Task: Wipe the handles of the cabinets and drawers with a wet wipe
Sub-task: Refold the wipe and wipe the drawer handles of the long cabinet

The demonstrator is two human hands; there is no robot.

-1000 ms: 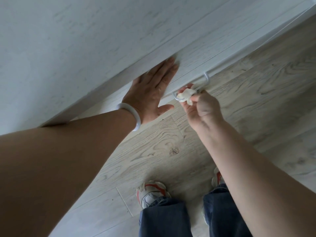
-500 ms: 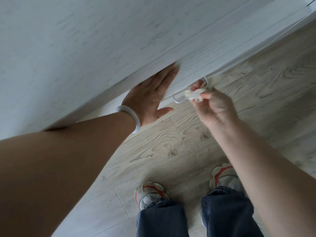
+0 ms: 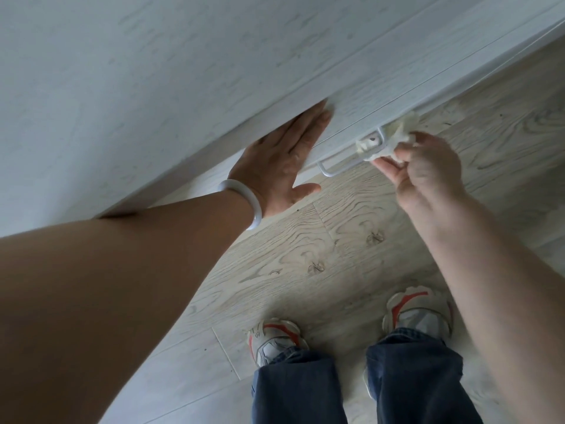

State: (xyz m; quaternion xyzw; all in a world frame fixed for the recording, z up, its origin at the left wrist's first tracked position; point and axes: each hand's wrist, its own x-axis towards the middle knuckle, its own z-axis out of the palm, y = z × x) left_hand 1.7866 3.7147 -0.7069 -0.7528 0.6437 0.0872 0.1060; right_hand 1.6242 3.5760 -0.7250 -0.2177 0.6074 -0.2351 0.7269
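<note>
White drawer front point(image 3: 351, 96), wet wipe point(image 3: 394, 139) on handle point(image 3: 339, 166), between fingers point(image 3: 388, 166).

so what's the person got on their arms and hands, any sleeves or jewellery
No sleeves show: both forearms are bare to the frame's edge. The left hand has a smooth, pale whitish bangle round its wrist. The right hand wears nothing visible: no ring, watch or glove.

Open floor point(image 3: 305, 249) below the handle point(image 3: 339, 166), drawer front point(image 3: 351, 117) close behind — wipe point(image 3: 388, 139) bunched at its right end

Matt wood-grain drawer front point(image 3: 351, 96) — smooth handle point(image 3: 339, 168)
</note>
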